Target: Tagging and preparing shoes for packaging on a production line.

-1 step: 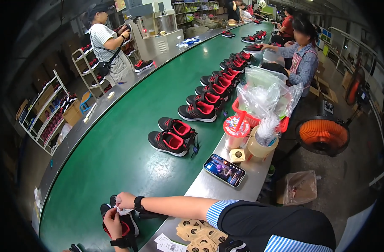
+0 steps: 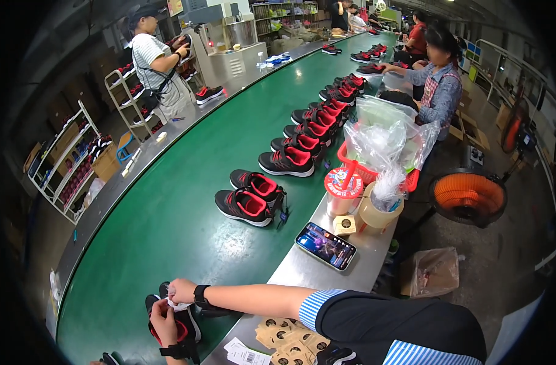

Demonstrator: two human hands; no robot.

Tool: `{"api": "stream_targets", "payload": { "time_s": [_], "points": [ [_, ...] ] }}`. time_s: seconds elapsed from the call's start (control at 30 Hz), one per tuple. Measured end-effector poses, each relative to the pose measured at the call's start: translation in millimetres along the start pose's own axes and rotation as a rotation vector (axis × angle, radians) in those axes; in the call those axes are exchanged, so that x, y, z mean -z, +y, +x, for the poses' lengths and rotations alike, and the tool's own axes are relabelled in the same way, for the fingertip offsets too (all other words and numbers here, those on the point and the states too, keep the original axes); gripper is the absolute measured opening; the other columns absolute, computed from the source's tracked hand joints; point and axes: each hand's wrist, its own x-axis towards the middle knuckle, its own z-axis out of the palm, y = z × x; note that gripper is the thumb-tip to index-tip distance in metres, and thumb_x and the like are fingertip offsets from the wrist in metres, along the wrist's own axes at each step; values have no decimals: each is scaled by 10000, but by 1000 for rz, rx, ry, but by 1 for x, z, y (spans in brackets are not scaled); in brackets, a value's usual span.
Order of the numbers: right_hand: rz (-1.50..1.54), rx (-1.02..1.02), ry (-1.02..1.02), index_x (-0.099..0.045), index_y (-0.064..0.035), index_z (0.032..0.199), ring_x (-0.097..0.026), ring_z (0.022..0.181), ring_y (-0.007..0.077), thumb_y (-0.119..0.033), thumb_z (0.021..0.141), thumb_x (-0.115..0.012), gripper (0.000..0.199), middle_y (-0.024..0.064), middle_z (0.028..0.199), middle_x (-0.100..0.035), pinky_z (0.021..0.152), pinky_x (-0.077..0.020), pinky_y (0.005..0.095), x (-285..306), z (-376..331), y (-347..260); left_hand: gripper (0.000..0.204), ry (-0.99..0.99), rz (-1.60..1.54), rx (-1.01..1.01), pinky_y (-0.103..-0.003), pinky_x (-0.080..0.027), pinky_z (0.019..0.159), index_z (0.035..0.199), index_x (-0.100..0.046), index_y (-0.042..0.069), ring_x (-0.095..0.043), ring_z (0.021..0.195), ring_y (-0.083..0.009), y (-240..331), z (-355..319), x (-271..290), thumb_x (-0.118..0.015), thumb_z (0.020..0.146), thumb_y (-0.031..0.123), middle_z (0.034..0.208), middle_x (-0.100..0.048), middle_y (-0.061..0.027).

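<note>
Near edge, lower left: left hand (image 2: 163, 322) and right hand (image 2: 182, 291) work on a black sneaker with red lining (image 2: 171, 328) lying on the green conveyor belt (image 2: 168, 225). Left hand is closed on the shoe's upper, wrist strapped w/ a black band. Right hand, w/ a black wristwatch (image 2: 200, 295), pinches a small white paper piece (image 2: 173, 304) at the shoe opening. Right forearm runs across from the right; blue-striped sleeve over dark garment.

Just right of the shoe: steel worktop (image 2: 302, 267) along the belt's right side. At its near end, a stack of brown card tags (image 2: 290, 340) and a white printed label (image 2: 244, 353). Further on, a smartphone w/ lit screen (image 2: 325, 246) lies flat. Beyond it: small brown box (image 2: 345, 225), roll of tan packing tape (image 2: 378, 216) w/ clear plastic stuffed in the core, and a clear cup w/ red-and-white lid (image 2: 342, 191). Behind these, a red plastic basket (image 2: 366, 173) filled w/ clear plastic bags (image 2: 381, 137).

On the belt, mid-distance: a pair of black-and-red sneakers (image 2: 250, 194), then a row of like pairs (image 2: 317, 115) running far along the right edge.

Right of worktop, on the floor: orange round fan (image 2: 468, 194).

Far right: a seated person in a blue shirt (image 2: 439, 85) reaches to the belt. Far left: a standing person in a striped shirt (image 2: 156, 67) holds a shoe beside a white shoe rack (image 2: 65, 158).
</note>
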Motion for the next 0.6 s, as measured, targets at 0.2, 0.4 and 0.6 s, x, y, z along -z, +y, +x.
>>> {"api": "stream_targets", "payload": {
  "time_s": [0.2, 0.4, 0.6],
  "points": [
    [-237, -32, -42, -636, -58, 630, -608, 606, 257, -136, 554, -655, 110, 134, 631, -612, 552, -476, 350, -11, -1, -1, 307, -9, 24, 11, -234, -410, 633, 966, -449, -1, -532, 641, -127, -5, -5, 4, -560, 692, -81, 679, -541, -46],
    [-146, 1, -73, -619, -30, 650, -599, 625, 295, -165, 582, -655, 155, 159, 656, -605, 573, -472, 374, -19, -11, -6, 306, 39, 55, 72, -250, -417, 655, 953, -443, 3, -537, 665, -140, -8, -11, 7, -564, 684, -77, 724, -541, -64],
    [-408, 287, 360, -583, -26, 552, -534, 539, 361, -162, 575, -573, 139, 199, 585, -547, 525, -445, 426, 34, 38, -12, 362, 210, 437, -251, -346, -360, 853, 1020, -469, -2, -481, 947, -276, 56, -1, -27, -589, 678, -2, 989, -498, -147]
  ]
}}
